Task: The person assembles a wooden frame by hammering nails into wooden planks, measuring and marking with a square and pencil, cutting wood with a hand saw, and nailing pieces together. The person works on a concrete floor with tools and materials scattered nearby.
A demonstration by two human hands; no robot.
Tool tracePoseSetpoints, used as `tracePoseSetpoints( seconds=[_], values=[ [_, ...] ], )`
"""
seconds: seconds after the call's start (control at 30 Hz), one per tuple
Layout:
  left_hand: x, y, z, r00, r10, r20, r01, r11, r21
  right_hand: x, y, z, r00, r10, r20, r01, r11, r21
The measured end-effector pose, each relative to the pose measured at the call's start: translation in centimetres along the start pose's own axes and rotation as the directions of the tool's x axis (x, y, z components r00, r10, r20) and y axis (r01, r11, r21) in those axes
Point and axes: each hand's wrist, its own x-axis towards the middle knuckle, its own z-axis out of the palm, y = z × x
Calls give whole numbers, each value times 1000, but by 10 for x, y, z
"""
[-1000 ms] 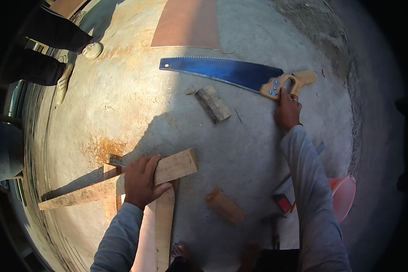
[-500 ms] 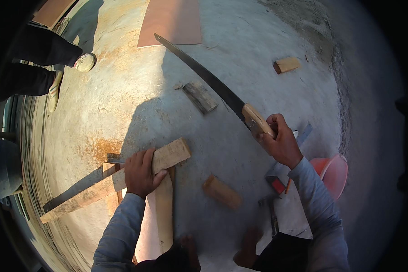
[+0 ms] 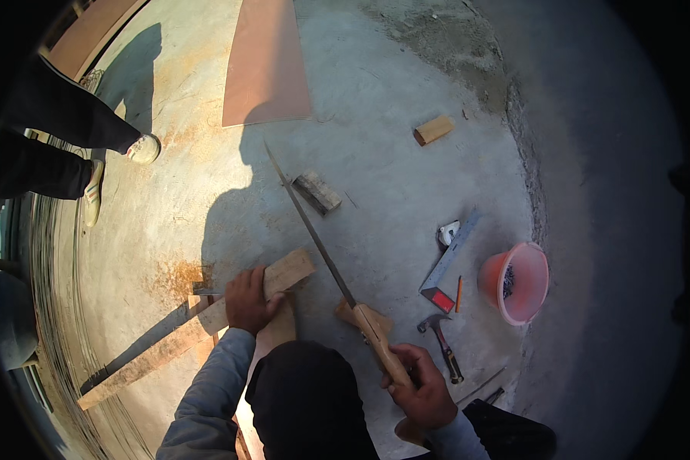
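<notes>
My left hand [image 3: 250,300] is wrapped over a long wooden board [image 3: 161,349], near its right end, thumb along the near edge. The board lies slantwise across other pieces of wood [image 3: 280,325]. In my right hand [image 3: 428,391] is the wooden handle of a handsaw [image 3: 374,337]. Its long blade points up and away to the left, seen nearly edge-on and just right of the board's end, apparently apart from it. A short wood block [image 3: 343,311] lies partly hidden behind the saw handle. My dark-clad knee [image 3: 303,399] covers part of the lower wood.
To the right lie a claw hammer [image 3: 443,349], a try square [image 3: 441,270], a tape measure [image 3: 448,232] and a pencil [image 3: 459,294]. A pink bucket [image 3: 535,284] holds small dark pieces. Offcuts [image 3: 434,130] lie farther off. Another person's shoe [image 3: 143,149] is at far left.
My right hand has brought the saw down and left, its blade turned edge-on near the board's end. My knee has come up over the lower wood. The left hand stays on the board.
</notes>
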Motion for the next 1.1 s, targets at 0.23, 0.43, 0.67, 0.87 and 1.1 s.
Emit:
tracePoseSetpoints(
  seconds=[0.23,0.43,0.67,0.87,1.1],
  values=[
    [18,8,-1,982,-165,93,169,985,-37,-34,43,12,991,-131,-12,131,991,25],
    [64,41,26,964,-251,83,261,955,-139,-43,76,5,950,-303,80,303,953,23],
    [63,54,26,950,-309,50,310,951,3,-47,97,2,871,-485,77,485,874,20],
    [61,52,33,950,-313,-3,313,949,37,-48,102,1,904,-415,101,402,907,123],
    [60,47,35,951,-309,19,307,950,57,-50,104,-2,829,-539,145,539,841,44]
  ],
)
